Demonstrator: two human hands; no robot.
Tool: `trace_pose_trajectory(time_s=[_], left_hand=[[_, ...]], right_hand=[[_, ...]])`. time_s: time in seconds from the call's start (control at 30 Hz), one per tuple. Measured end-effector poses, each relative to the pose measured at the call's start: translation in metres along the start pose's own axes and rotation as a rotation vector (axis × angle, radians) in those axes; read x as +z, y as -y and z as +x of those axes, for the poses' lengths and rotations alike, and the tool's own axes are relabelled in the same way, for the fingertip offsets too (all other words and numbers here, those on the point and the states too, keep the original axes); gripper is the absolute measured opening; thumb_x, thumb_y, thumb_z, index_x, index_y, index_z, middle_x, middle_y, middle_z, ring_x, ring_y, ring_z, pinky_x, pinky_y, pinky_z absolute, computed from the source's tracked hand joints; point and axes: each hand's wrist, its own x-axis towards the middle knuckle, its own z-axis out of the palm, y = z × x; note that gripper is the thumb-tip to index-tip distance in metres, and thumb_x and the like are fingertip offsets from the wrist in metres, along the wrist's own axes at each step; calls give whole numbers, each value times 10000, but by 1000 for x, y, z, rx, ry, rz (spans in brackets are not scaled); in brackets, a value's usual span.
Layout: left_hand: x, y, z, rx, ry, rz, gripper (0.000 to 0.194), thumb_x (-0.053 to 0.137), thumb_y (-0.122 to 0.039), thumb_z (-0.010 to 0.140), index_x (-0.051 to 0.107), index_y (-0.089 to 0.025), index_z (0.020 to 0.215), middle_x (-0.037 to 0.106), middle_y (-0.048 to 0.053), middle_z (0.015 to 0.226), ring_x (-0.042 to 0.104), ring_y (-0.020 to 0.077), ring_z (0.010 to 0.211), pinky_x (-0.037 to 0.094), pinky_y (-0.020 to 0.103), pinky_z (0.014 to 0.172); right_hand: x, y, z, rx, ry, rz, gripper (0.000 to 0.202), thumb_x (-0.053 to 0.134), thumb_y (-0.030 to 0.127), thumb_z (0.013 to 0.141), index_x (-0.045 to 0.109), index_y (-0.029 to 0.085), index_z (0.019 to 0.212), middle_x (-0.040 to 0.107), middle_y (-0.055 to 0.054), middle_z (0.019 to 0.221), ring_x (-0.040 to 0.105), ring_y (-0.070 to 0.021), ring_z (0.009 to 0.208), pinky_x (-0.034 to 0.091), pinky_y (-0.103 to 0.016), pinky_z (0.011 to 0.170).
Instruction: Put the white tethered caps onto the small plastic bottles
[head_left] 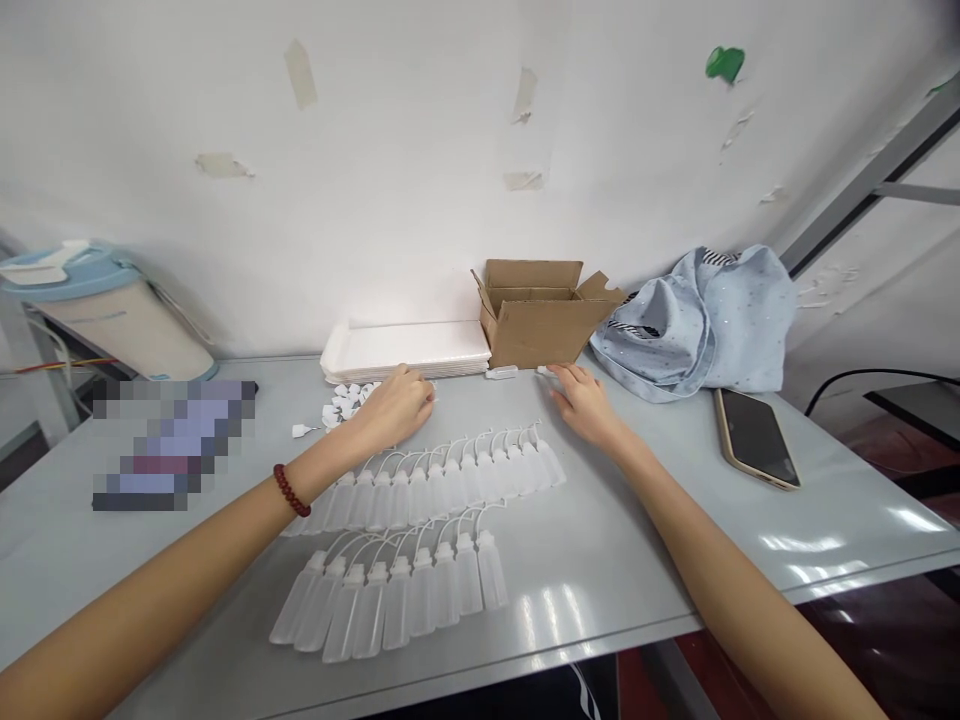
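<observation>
My left hand [401, 405] is closed with its fingers bent down, just right of a pile of small white caps [349, 400]. Whatever its fingertips hold, if anything, is hidden. At the foot of the cardboard box, my right hand [586, 402] reaches over a small translucent piece [544, 371], its fingers stretched out and its thumb apart. A small clear bottle [501, 373] lies on its side left of it. Two rows of flat translucent squeeze bottles with thin curved strands at their necks lie below the hands: a back row [442, 490] and a front row [390, 605].
An open cardboard box [536, 335] stands against the wall beside stacked white trays [420, 345]. Further right are a pale blue cloth bag [739, 320] and a phone [757, 437]. A large tumbler [127, 320] and a blurred flat item [176, 440] occupy the left of the grey table [600, 560].
</observation>
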Motion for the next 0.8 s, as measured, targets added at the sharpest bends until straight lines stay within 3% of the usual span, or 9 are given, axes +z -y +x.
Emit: trace_pose_trajectory(time_s=[0.1,0.23,0.43,0.63,0.8], left_hand=[[0,0,0,0,9,-12,265,404,-181,839,659,-142,778,652,125,852,549,299,935,456,379,731],[3,1,-2,-20,9,-34,225,429,-183,823,651,-151,801,654,118,865,556,296,924,455,354,686],[2,1,-9,-60,-37,-122,247,424,-221,839,662,-163,806,663,105,860,567,281,909,460,355,707],[-15,3,-32,-151,-135,-256,281,433,-326,863,671,-177,871,698,61,908,606,221,846,476,314,702],[-24,-2,-55,-377,-271,-507,252,541,-397,826,692,-198,860,725,25,869,611,166,652,472,265,590]], right_hand=[[1,-1,1,4,-2,-21,401,411,136,869,479,138,1264,511,-187,1302,467,-330,1215,435,-495,916],[2,1,0,-13,23,-27,428,412,98,862,464,126,1285,387,-185,1437,331,-336,1336,390,-512,973],[2,1,1,9,43,-2,363,436,59,833,564,129,1165,633,-182,1149,562,-335,1092,446,-476,874],[-3,9,-2,-36,-2,127,285,476,101,830,612,125,1079,658,-167,1072,604,-291,1012,470,-391,851],[-16,34,-12,-94,-43,273,277,495,193,856,605,159,1108,671,-121,1057,630,-251,951,496,-384,838]])
